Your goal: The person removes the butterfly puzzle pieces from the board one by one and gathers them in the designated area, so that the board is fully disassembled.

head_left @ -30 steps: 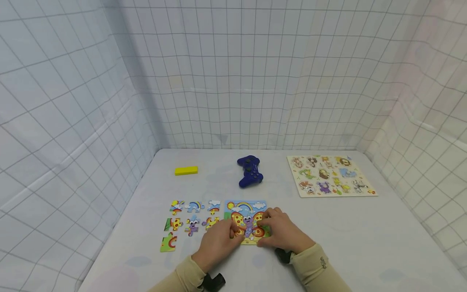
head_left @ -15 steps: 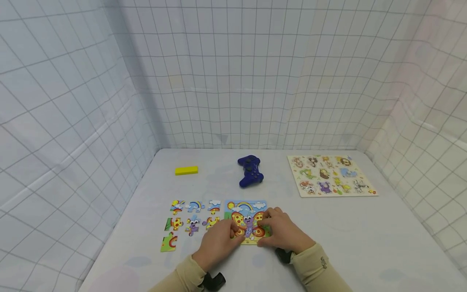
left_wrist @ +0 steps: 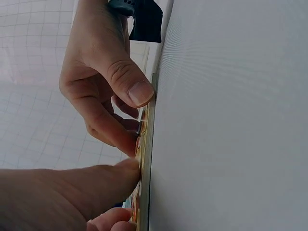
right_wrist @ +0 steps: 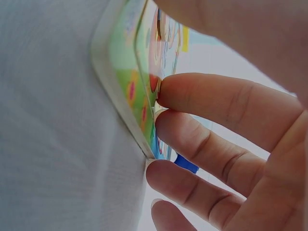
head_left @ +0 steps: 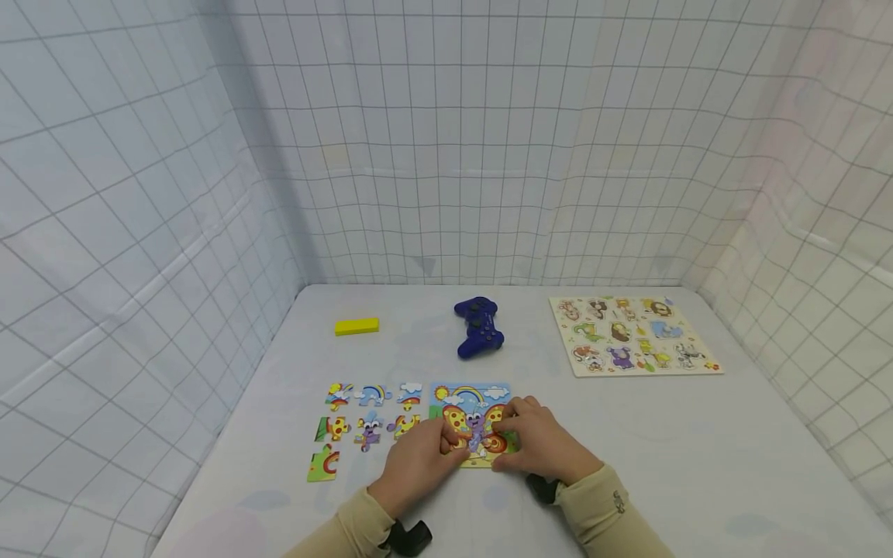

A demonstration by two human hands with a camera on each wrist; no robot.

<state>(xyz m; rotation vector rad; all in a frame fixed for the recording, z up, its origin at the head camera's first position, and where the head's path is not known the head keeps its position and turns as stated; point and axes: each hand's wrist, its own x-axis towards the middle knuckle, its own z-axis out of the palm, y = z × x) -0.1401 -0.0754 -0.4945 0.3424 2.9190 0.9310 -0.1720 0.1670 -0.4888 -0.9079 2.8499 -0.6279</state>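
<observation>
A butterfly jigsaw board [head_left: 467, 399] lies flat on the table in the head view, with both hands over its lower part. My left hand [head_left: 418, 459] has thumb and forefinger together at the lower middle, pinching a puzzle piece that they mostly hide. The right hand [head_left: 544, 443] spans the lower right part, thumb at the near edge and forefinger on the picture, gripping a puzzle piece there. In the right wrist view its fingertips [right_wrist: 168, 94] touch the board's face and edge. Several loose puzzle pieces [head_left: 368, 431] lie in rows left of the board.
Behind the board lies a blue game controller [head_left: 480, 327]. A yellow block [head_left: 356, 326] is at the back left, and a wooden animal puzzle board [head_left: 631, 339] at the back right. White grid-patterned cloth walls [head_left: 453, 155] stand around the table's back and sides.
The left thumb and forefinger shift very slightly at the board's lower middle, and the picture beside them changes a little. The right hand, loose pieces and other objects stay put.
</observation>
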